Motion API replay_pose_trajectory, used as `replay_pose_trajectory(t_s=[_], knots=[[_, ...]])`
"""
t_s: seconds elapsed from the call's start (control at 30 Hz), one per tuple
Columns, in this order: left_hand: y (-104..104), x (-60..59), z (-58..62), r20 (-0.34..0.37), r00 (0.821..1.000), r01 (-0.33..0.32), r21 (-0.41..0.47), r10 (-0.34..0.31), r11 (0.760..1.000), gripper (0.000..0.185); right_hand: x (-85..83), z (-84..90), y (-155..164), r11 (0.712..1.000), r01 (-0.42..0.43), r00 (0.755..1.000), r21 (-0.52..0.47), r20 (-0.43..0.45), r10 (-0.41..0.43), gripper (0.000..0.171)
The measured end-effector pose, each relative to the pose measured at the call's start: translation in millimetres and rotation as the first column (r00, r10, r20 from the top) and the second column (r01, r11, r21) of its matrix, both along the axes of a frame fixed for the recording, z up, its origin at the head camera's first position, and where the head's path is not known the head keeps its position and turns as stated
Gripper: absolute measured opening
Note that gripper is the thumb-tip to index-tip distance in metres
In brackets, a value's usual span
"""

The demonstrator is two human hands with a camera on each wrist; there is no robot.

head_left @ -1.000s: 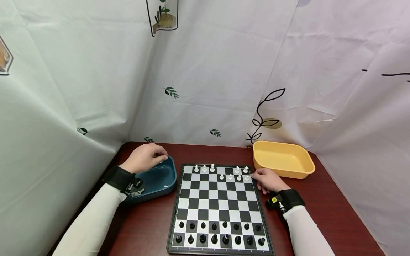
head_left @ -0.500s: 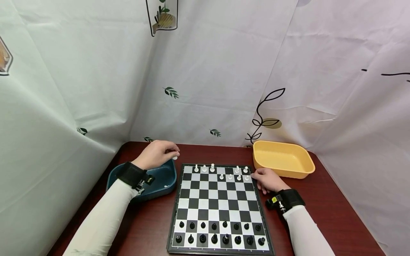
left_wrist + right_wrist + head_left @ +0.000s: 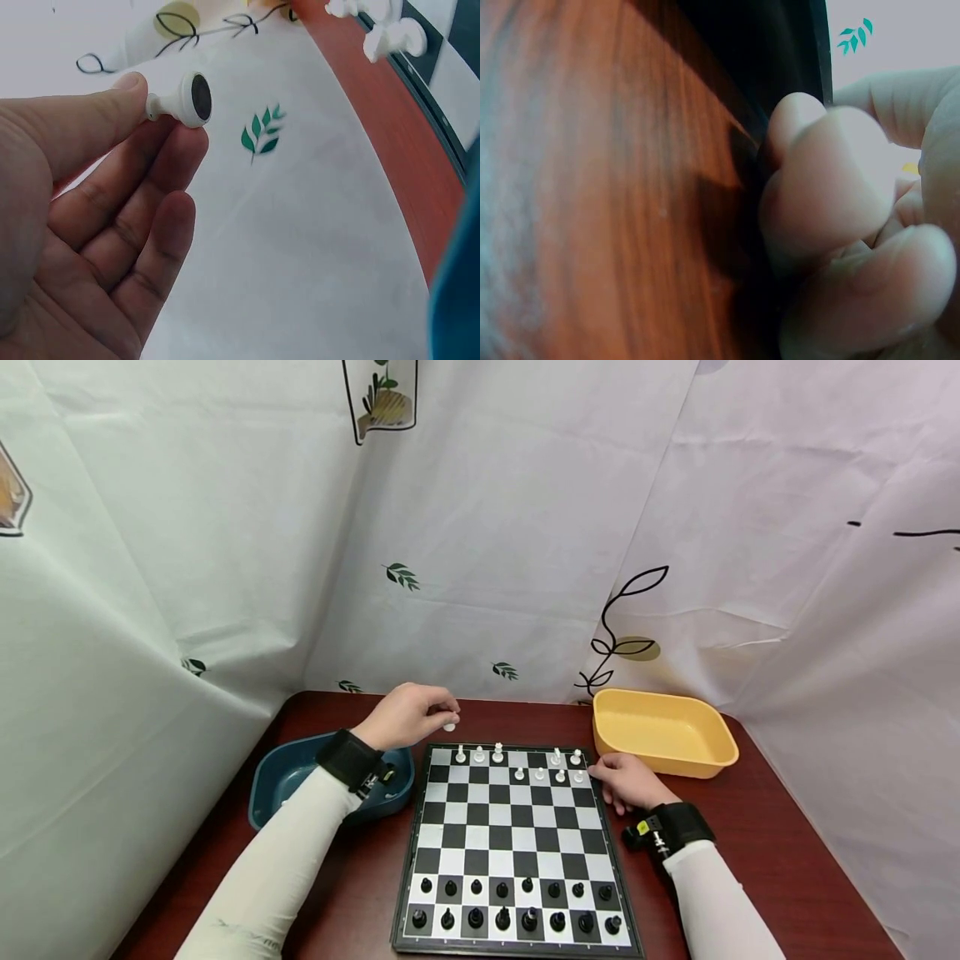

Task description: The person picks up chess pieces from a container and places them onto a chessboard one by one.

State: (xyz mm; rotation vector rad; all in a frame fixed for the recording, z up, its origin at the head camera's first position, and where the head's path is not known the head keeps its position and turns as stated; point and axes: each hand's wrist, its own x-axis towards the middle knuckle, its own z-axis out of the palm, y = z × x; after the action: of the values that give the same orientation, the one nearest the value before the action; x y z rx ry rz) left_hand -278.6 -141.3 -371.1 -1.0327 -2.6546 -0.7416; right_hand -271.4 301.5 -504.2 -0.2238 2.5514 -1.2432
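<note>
Between its thumb and fingers my left hand [image 3: 412,714] pinches a white chess piece [image 3: 180,102] with a round dark disc on its base; the fingertips hide its upper part. The hand is above the table, just beyond the back left corner of the black-and-white chessboard [image 3: 498,838]. My right hand [image 3: 630,783] grips the board's right edge near the back corner, fingers curled at its side. Several white pieces [image 3: 498,755] stand in the back two rows, with gaps among them. Two full rows of black pieces [image 3: 502,920] line the near side.
A blue tray [image 3: 258,781] with a few white bits visible inside stands left of the board, partly under my left forearm. At the back right is a yellow tray [image 3: 666,766]. White patterned cloth [image 3: 510,568] rises behind the dark red table [image 3: 780,860].
My left hand has moved right, from over the blue tray to near the board's back left corner, carrying the white chess piece. The right hand and board stay put.
</note>
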Motion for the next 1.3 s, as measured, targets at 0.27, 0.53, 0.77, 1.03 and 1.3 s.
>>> replay_pose_trajectory(t_s=[0.27, 0.53, 0.77, 1.03, 1.3], knots=[[38.3, -8.7, 4.5, 0.038, 0.997, 0.066, 0.002, -0.066, 0.998, 0.008, 0.9, 0.7, -0.4, 1.0, 0.003, 1.0, 0.006, -0.008, -0.003, 0.033], [67.6, -11.5, 0.3, 0.052, 0.992, 0.114, -0.015, -0.113, 0.993, 0.007, 0.1, 3.9, -0.5, 1.0, 0.001, 1.0, 0.011, -0.014, -0.001, 0.034], [90.5, -13.0, -9.8, 0.103, 0.984, 0.149, -0.035, -0.144, 0.988, 0.005, 1.3, 2.2, -0.9, 1.0, 0.002, 1.0, 0.009, -0.008, -0.002, 0.031], [106.4, -15.9, -22.8, 0.108, 0.983, 0.158, -0.076, -0.15, 0.984, 0.005, 2.2, 2.3, -1.8, 1.0, 0.003, 1.0, 0.01, -0.013, -0.003, 0.032], [121.1, -18.5, -33.3, 0.112, 0.979, 0.182, -0.117, -0.169, 0.976, 0.004, 4.5, 3.3, -3.2, 1.0, 0.013, 1.0, 0.011, -0.022, -0.013, 0.03]])
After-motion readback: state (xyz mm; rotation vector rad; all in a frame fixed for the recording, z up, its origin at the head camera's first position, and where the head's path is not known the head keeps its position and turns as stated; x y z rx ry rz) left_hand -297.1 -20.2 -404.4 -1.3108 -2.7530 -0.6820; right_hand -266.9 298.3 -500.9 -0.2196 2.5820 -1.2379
